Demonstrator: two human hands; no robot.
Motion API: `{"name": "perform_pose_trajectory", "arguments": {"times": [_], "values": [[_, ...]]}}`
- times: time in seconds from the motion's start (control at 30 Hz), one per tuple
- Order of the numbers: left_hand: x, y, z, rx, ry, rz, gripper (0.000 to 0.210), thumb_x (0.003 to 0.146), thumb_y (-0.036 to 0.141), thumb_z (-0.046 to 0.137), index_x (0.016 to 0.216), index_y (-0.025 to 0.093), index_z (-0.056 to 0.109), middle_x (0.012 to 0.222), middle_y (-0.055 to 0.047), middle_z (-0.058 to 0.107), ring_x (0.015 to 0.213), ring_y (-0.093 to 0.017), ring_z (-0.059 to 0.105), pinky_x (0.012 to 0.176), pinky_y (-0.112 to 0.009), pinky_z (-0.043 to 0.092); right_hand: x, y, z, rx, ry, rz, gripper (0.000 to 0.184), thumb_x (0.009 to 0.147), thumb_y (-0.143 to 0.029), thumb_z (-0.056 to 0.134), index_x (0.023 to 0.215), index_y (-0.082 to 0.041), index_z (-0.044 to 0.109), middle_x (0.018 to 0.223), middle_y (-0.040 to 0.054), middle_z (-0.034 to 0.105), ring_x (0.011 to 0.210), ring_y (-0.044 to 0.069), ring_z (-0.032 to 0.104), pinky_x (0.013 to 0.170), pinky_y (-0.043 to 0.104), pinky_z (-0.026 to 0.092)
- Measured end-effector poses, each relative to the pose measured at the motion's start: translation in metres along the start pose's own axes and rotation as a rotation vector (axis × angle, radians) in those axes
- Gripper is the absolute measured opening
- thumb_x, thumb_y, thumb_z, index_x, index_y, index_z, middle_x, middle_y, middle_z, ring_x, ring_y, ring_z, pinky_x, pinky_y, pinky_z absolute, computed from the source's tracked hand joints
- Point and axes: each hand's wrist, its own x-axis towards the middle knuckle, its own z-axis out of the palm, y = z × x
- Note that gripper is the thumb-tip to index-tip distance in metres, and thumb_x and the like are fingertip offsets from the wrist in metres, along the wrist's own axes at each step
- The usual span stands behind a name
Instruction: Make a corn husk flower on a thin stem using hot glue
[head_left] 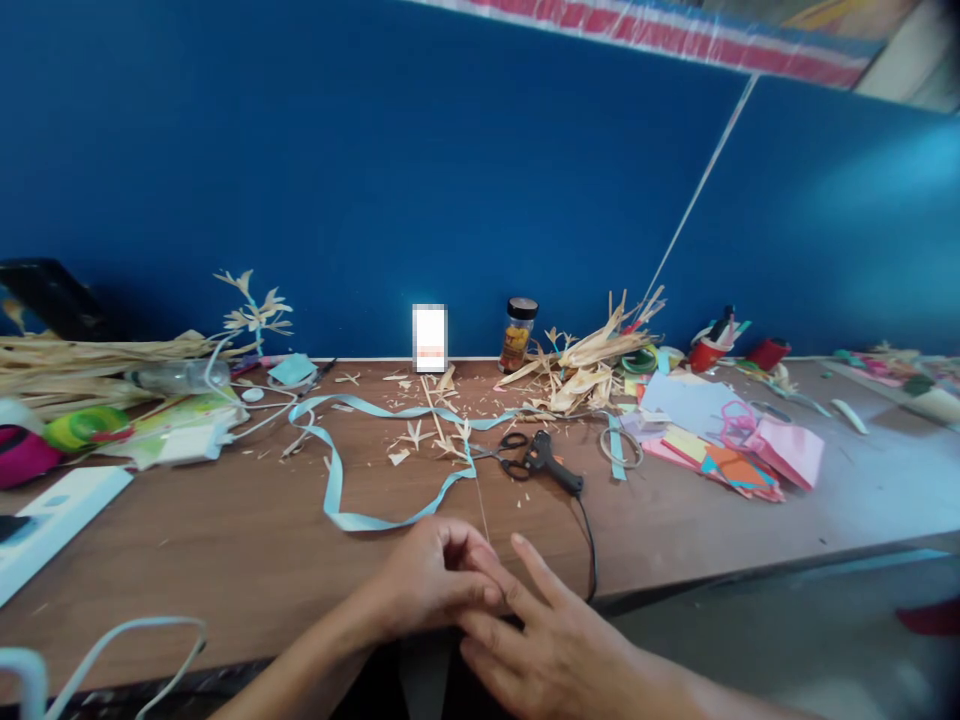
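My left hand (431, 580) is at the table's front edge, its fingers curled and thumb pressed in; whatever it pinches is too small or hidden to make out. My right hand (562, 640) meets the left fingertips, with its fingers stretched and somewhat apart and no object visible in it. Beyond them lies a dried-husk flower stem (459, 445) joined to a light blue ribbon (337, 490) that loops across the table. A thin strand runs from near the flower toward my hands. Scissors (514, 455) and a black glue gun (551, 465) lie just right of the flower.
Dried husks (589, 375) and a jar (517, 335) stand along the blue wall. Coloured papers (739, 465) lie to the right. At left are a power strip (64, 520), a white cable (135, 625) and a finished-looking husk flower stem (257, 315).
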Motion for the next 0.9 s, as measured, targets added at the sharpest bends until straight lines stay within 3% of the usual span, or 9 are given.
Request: {"name": "perform_pose_trajectory", "arguments": {"times": [0.13,0.23,0.33,0.43,0.5,0.6,0.7,0.9], "values": [[-0.001,-0.001,0.001,0.014,0.049,-0.021,0.012,0.053,0.019,0.067,0.061,0.012,0.06,0.051,0.003,0.057,0.047,-0.008,0.046,0.046,-0.019,0.033,0.0,0.002,-0.002,0.002,-0.004,-0.012,0.028,0.085,-0.022,0.04,0.109,-0.021,0.054,0.135,0.0021,0.034,0.125,0.034,0.018,0.095,0.056,0.029],[-0.003,-0.001,-0.008,0.098,0.095,-0.029,0.01,0.052,0.019,0.067,0.054,0.013,0.059,0.046,0.004,0.054,0.043,-0.007,0.043,0.044,-0.018,0.031,-0.004,0.002,-0.002,0.034,0.023,-0.022,0.027,0.084,-0.023,0.041,0.107,-0.025,0.055,0.136,-0.0018,0.031,0.126,0.033,0.017,0.096,0.057,0.025],[-0.006,0.001,-0.03,0.149,0.262,0.072,0.01,0.059,0.022,0.062,0.054,0.014,0.06,0.049,0.002,0.057,0.047,-0.008,0.047,0.048,-0.019,0.036,-0.01,0.004,-0.002,0.079,0.017,-0.019,0.026,0.082,-0.023,0.044,0.107,-0.027,0.054,0.136,-0.0021,0.032,0.125,0.03,0.02,0.095,0.057,0.025],[-0.008,0.003,-0.048,-0.023,0.425,0.092,0.018,0.066,0.032,0.06,0.067,0.015,0.062,0.058,0.0,0.062,0.049,-0.008,0.05,0.052,-0.021,0.04,-0.014,0.007,-0.004,0.124,-0.027,-0.012,0.028,0.08,-0.027,0.049,0.108,-0.027,0.053,0.135,0.0008,0.033,0.125,0.03,0.023,0.094,0.058,0.028],[-0.008,0.001,-0.047,-0.121,0.402,0.066,0.025,0.068,0.037,0.059,0.079,0.015,0.063,0.069,-0.004,0.066,0.057,-0.011,0.056,0.06,-0.025,0.044,-0.013,0.008,-0.006,0.147,-0.04,0.0,0.032,0.078,-0.032,0.052,0.109,-0.026,0.052,0.135,0.0024,0.033,0.124,0.033,0.022,0.091,0.059,0.029],[-0.004,-0.008,-0.026,-0.139,0.207,0.037,0.034,0.069,0.041,0.056,0.089,0.014,0.063,0.082,-0.008,0.067,0.07,-0.015,0.059,0.067,-0.027,0.044,-0.01,0.007,-0.004,0.142,-0.033,0.002,0.031,0.078,-0.032,0.051,0.109,-0.026,0.052,0.135,0.0018,0.034,0.124,0.033,0.022,0.092,0.059,0.029],[0.001,-0.019,-0.004,-0.102,0.051,0.015,0.031,0.063,0.038,0.064,0.082,0.013,0.066,0.063,-0.002,0.064,0.054,-0.01,0.053,0.052,-0.02,0.039,-0.007,0.006,-0.002,0.113,-0.033,-0.005,0.026,0.082,-0.028,0.045,0.107,-0.026,0.054,0.135,-0.0001,0.034,0.124,0.03,0.024,0.097,0.057,0.024],[-0.002,-0.01,0.01,-0.327,0.16,-0.081,0.025,0.062,0.034,0.066,0.078,0.014,0.065,0.056,0.002,0.059,0.046,-0.005,0.046,0.049,-0.017,0.036,-0.004,0.01,-0.009,0.176,-0.11,0.047,0.034,0.08,-0.033,0.048,0.113,-0.026,0.05,0.138,0.0001,0.028,0.128,0.027,0.014,0.1,0.054,0.017]]}}
